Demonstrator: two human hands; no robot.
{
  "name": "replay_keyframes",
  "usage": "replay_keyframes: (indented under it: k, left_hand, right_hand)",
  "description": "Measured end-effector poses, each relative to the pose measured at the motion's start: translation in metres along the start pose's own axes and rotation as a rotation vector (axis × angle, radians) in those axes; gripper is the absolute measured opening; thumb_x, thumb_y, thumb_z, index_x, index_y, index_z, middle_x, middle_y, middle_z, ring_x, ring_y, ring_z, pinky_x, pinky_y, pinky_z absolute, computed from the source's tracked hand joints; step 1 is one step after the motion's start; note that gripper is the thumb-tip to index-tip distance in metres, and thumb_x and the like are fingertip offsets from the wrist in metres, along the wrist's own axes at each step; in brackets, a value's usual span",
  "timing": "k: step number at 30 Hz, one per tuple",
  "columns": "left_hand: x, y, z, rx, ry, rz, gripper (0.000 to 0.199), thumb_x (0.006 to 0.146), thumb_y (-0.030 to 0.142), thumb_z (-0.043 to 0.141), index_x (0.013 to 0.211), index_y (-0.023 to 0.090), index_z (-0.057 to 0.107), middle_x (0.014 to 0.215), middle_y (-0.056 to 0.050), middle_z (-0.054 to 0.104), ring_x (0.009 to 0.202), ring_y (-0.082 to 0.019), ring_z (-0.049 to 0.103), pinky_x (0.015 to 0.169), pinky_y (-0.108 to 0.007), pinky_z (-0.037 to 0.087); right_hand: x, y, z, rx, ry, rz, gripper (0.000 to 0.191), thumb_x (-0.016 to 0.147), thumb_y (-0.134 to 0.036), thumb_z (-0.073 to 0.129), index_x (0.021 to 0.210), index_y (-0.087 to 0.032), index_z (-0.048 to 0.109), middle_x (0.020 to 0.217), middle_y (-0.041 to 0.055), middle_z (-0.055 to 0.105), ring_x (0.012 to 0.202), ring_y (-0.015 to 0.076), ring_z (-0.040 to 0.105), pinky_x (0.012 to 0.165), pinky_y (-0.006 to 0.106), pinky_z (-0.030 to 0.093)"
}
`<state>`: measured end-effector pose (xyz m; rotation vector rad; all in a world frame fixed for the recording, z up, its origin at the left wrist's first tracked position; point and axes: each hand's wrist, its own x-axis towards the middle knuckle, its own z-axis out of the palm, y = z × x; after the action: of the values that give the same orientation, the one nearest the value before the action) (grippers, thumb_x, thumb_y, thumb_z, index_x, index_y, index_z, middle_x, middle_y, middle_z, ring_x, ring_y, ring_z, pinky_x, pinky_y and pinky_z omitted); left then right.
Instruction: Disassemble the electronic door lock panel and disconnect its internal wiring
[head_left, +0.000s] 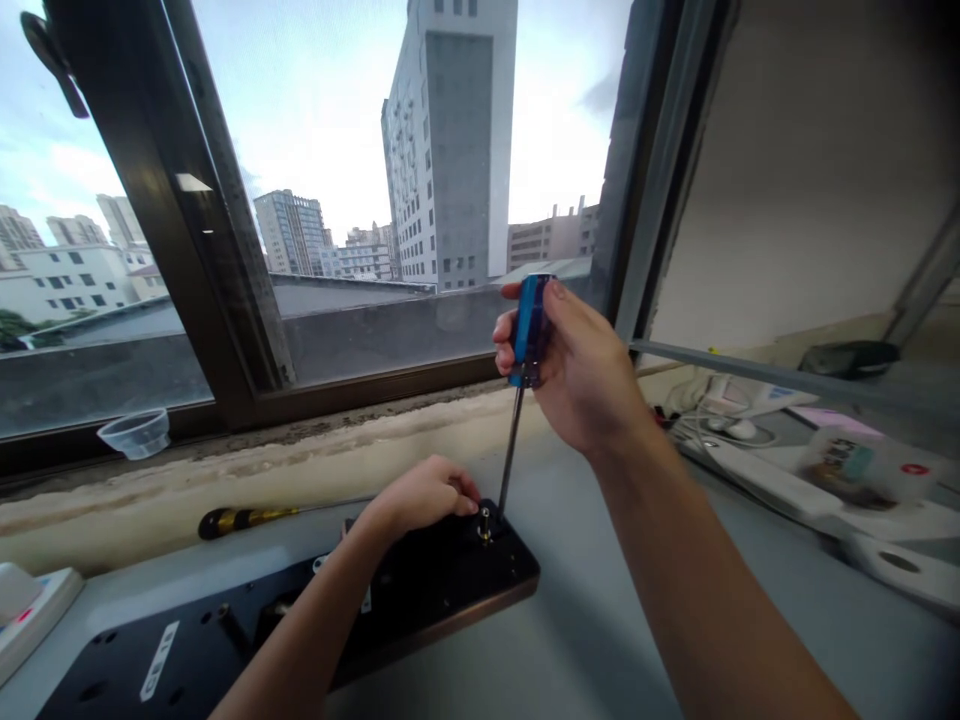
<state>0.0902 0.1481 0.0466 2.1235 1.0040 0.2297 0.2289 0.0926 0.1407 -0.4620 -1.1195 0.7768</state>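
My right hand [581,365] is wrapped round the blue handle of a screwdriver [512,440]. Its long shaft points down, slightly tilted, and the tip meets the far right end of a black plate [457,600]; the exact contact is hard to see. Beside the tip stands a small metal post [485,522] with a brass-coloured base. Over the plate's back edge, my left hand [427,495] has its fingers curled together close to the post. What they pinch, if anything, is hidden. My left forearm covers the middle of the plate, where a dark peg [232,630] and a white label [160,660] show.
A second screwdriver [247,520] with a black and yellow handle lies behind the plate, along the wall. A clear plastic cup [136,434] sits on the window ledge. White power strips [765,485] and cables lie at the right; another white strip [37,615] is at far left.
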Motion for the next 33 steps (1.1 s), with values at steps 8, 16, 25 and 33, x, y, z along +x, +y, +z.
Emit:
replay_keyframes:
  k: [8,16,25,33]
  left_hand:
    - [-0.009,0.006,-0.006,-0.038,-0.009,0.007,0.024,0.060,0.016,0.051,0.078,0.014,0.067,0.072,-0.001,0.065,0.070,-0.015,0.056,0.067,-0.024,0.042]
    - [-0.009,0.004,-0.004,-0.069,-0.007,-0.018,0.031,0.060,0.010,0.049,0.086,0.012,0.065,0.078,-0.002,0.066,0.072,-0.013,0.058,0.065,-0.020,0.042]
    - [-0.017,0.006,-0.008,0.031,0.036,-0.030,0.025,0.062,0.015,0.051,0.078,0.013,0.070,0.073,-0.001,0.067,0.072,-0.015,0.057,0.067,-0.023,0.041]
    - [-0.023,0.002,-0.005,0.104,0.112,-0.035,0.029,0.061,0.013,0.050,0.081,0.015,0.070,0.077,-0.004,0.070,0.073,-0.017,0.060,0.065,-0.024,0.042]
  right_hand:
    - [0.003,0.007,-0.005,-0.012,0.019,-0.031,0.022,0.087,-0.037,0.045,0.086,-0.017,0.054,0.064,0.0000,0.054,0.049,0.0091,0.048,0.043,0.018,0.037]
    - [0.004,0.000,-0.005,0.023,0.181,-0.121,0.031,0.093,-0.033,0.028,0.081,-0.019,0.054,0.064,-0.0004,0.052,0.050,0.0091,0.048,0.046,0.020,0.038]
    - [0.005,0.009,-0.006,-0.011,0.148,-0.125,0.025,0.091,-0.034,0.034,0.084,-0.018,0.053,0.064,0.0005,0.051,0.050,0.0104,0.047,0.045,0.021,0.038]
    - [0.004,0.012,-0.005,-0.044,0.133,-0.144,0.025,0.091,-0.030,0.033,0.086,-0.016,0.053,0.064,0.0014,0.052,0.050,0.0107,0.048,0.045,0.021,0.037]
